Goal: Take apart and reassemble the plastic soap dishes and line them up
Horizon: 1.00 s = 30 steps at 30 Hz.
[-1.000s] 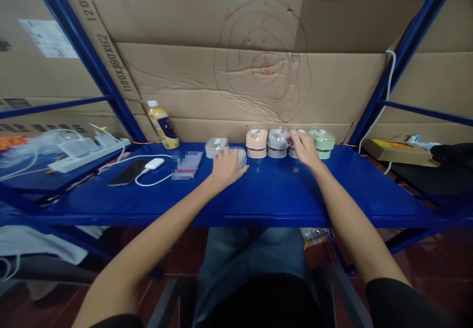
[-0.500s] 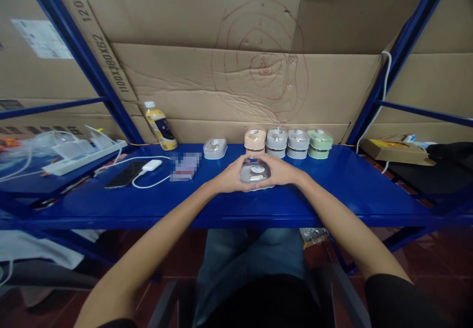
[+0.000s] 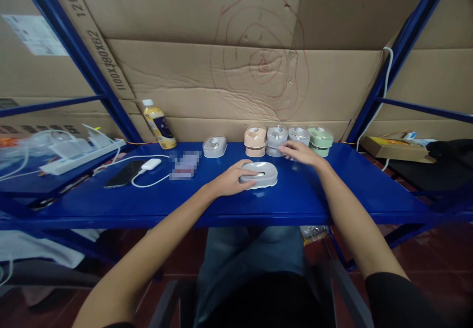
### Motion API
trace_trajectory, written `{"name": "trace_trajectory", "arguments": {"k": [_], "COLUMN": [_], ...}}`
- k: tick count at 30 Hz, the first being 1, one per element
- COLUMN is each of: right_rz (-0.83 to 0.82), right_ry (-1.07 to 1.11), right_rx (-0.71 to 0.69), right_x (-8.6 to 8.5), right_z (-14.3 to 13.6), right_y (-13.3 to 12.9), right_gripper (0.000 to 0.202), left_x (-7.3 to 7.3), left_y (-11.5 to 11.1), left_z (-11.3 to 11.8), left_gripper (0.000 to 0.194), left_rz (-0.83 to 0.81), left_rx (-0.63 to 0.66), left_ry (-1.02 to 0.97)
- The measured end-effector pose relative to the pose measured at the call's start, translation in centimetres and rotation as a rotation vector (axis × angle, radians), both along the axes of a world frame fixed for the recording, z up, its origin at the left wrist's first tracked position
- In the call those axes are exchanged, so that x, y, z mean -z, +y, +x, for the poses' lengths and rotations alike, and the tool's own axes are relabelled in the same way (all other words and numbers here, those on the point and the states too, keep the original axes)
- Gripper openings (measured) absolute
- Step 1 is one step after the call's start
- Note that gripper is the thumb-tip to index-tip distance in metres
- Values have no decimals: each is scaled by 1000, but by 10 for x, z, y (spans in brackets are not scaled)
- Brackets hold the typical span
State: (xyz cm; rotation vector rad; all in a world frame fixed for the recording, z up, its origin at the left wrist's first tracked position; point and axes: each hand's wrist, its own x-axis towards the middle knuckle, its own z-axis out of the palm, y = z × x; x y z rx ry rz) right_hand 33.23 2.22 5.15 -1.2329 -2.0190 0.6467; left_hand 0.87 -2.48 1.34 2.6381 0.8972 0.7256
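A grey rounded plastic box (image 3: 269, 179) with a pale piece in the middle of its top rests on the blue table. My left hand (image 3: 233, 178) is closed around its left side, with a finger across the top. Apart from it, my right hand (image 3: 300, 153) has its fingers bent and slightly spread, holding nothing I can see. It is in front of a grey two-tier box (image 3: 299, 135) and close to another grey box (image 3: 276, 138); whether it touches either cannot be told. Beside these stand a peach box (image 3: 254, 138) and a green box (image 3: 320, 138).
A single grey box (image 3: 215, 147) sits at the back, left of the row. Further left are a blurred-out flat item (image 3: 185, 165), a phone (image 3: 123, 174), a white charger (image 3: 151, 164), a yellow drink bottle (image 3: 159, 126) and a power strip (image 3: 81, 156). Cardboard (image 3: 177, 72) closes the back.
My right hand has let go of the grey box and moved right and back to the row. The left hand keeps hold; the round label on the box's top no longer shows.
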Motion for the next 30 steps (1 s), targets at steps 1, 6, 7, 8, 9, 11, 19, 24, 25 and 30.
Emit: {"name": "trace_trajectory", "arguments": {"k": [1,6,7,8,9,11,19,24,25,30], "right_rz": [4,12,15,21,29,49,133,152,164,260], "right_ry": [12,88,121,154,184,228,149,78,65,22], "right_rx": [26,94,96,102,111,135,147,97,75,-37], "right_x": [1,1,0,0,0,-1,-2,0,1,5], "right_z": [1,2,2,2,2,0,-9,-22,-26,-40], "right_y": [1,2,2,3,3,2,-3,-8,-9,-13], "right_gripper": [53,56,57,57,58,60,60,56,56,53], "left_x": [0,-2,-2,-3,-3,-3,6,4,3,3], "left_y": [0,9,12,14,15,14,-7,-9,-10,-12], "left_z": [0,-10,-14,-17,-20,-23,-3,2,2,4], "left_gripper": [41,46,47,48,48,47,47,62,66,93], "left_rz": [7,67,79,88,93,96,21,4,-4,-45], "left_rx": [-8,-128,-178,-226,-262,-279,-53,-48,-65,-100], "left_ry": [-8,-126,-157,-183,-201,-196,-26,-53,-58,-27]}}
